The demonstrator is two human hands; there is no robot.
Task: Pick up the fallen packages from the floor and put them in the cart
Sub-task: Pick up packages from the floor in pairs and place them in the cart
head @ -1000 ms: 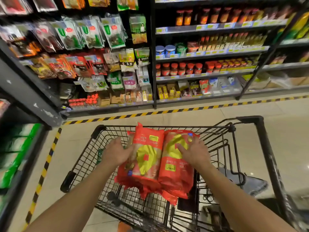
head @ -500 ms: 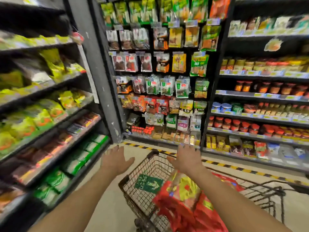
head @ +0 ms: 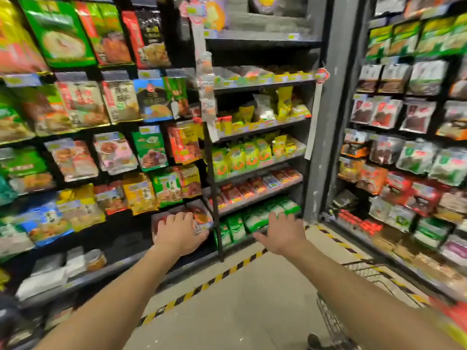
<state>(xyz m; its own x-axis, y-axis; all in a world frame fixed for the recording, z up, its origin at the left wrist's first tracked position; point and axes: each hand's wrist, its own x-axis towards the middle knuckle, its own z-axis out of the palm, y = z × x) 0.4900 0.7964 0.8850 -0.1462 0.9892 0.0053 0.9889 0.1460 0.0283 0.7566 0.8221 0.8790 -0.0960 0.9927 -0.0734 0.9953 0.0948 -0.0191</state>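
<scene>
Head view: hands [head: 228, 236] spread, empty

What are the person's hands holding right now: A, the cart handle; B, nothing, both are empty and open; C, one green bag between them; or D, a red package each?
B: the left hand and right hand are both stretched forward with fingers spread and nothing in them, while the cart sits off at the lower right, untouched.
</scene>
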